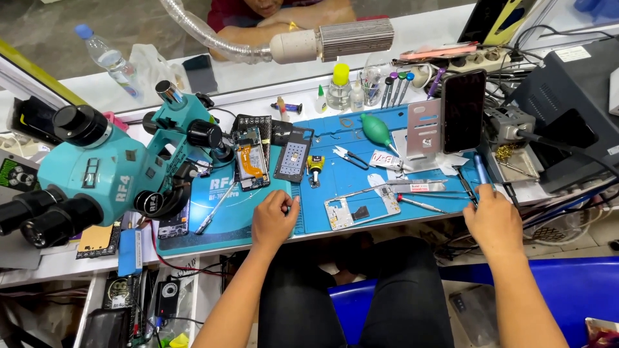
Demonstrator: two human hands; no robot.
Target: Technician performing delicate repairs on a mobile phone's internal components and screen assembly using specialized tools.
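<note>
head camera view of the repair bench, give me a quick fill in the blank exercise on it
1. The left hand rests on the ____ work mat.
2. The silver phone frame lies on the mat between the two ____.
3. The right hand touches a ____ pen-shaped tool at the mat's right edge.
4. The big teal device on the left side of the bench is a ____.

Missing words: blue; hands; blue; microscope

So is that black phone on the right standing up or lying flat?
Standing up: the black phone leans upright against a metal stand, screen dark.
</note>
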